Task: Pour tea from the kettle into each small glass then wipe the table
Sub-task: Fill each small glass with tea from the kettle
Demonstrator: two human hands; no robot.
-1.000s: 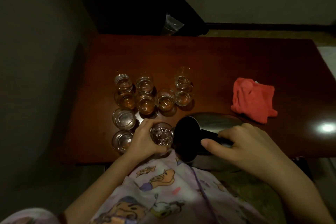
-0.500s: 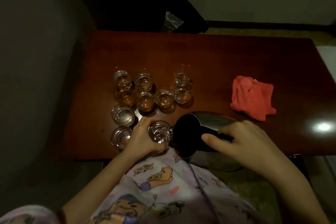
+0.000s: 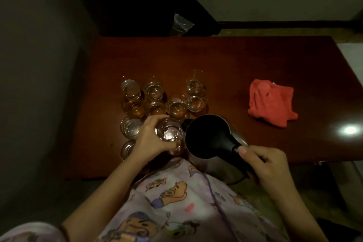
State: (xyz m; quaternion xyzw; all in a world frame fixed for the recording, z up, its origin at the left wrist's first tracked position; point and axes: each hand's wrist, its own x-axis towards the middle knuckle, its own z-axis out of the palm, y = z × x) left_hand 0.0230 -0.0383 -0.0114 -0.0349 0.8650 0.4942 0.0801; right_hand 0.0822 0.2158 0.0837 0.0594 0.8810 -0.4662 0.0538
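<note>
While the head view looks down on a dark red-brown tabletop (image 3: 235,68), the left hand (image 3: 151,141) sits just left of frame centre, its grip clamped round a small glass (image 3: 170,133) held at the near edge; what the glass contains is hard to tell. Just right of it, the right hand (image 3: 269,165) has its grip closed on the black handle (image 3: 233,148) of a steel kettle (image 3: 208,137), thumb lying on top, with the kettle's dark lid side facing the camera and its spout end beside the held glass. Above the hands, in the middle of the frame, a cluster of small glasses (image 3: 155,100) stands close together, several holding amber tea. Two more glasses (image 3: 130,128) stand at the left of the left hand, one partly hidden behind the wrist. At right centre, well apart from the glasses, a crumpled red cloth (image 3: 272,106) lies on the tabletop. A cartoon-print garment (image 3: 176,202) fills the lower frame.
</note>
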